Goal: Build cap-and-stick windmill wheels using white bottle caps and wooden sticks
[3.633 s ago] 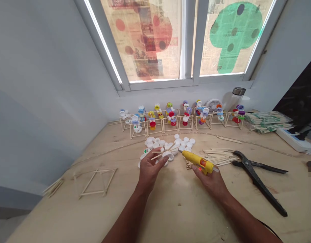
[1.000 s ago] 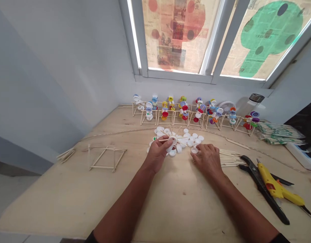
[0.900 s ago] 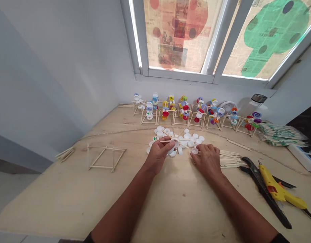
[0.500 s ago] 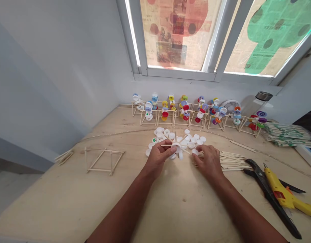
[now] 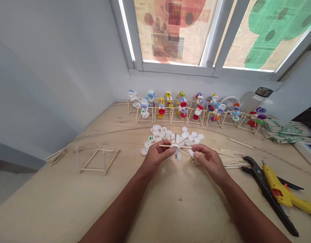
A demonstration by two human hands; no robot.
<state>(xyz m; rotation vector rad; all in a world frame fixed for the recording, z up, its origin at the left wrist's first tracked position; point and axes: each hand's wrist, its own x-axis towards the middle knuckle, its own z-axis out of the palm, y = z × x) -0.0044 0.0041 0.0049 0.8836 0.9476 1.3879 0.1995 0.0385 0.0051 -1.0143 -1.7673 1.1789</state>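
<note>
My left hand [image 5: 158, 156] pinches a hub of white bottle cap [image 5: 174, 147] from which several thin wooden sticks spread out like spokes. Another white cap is fixed at the lower side of this spoked wheel. Just to its right, my right hand [image 5: 208, 160] grips a loose white bottle cap [image 5: 191, 153] on edge between thumb and fingers, close to the tip of a spoke. Whether cap and spoke touch, I cannot tell. Behind both hands lies a spread of white bottle caps [image 5: 157, 133]. A bundle of wooden sticks [image 5: 230, 160] rests beyond the right hand, partly hidden by it.
Black-handled pliers [image 5: 262, 185] and a yellow glue gun [image 5: 279, 187] lie at right. A stick frame [image 5: 94, 169] stands at left. Along the wall are several stick frames with colourful cap wheels [image 5: 182, 108], a white fan [image 5: 229, 103], a bottle [image 5: 259, 98] and plastic packs [image 5: 284, 130].
My right hand has turned the loose cap on edge and brought it closer to the spoked wheel. The left hand keeps its hold. The whole view has shifted slightly.
</note>
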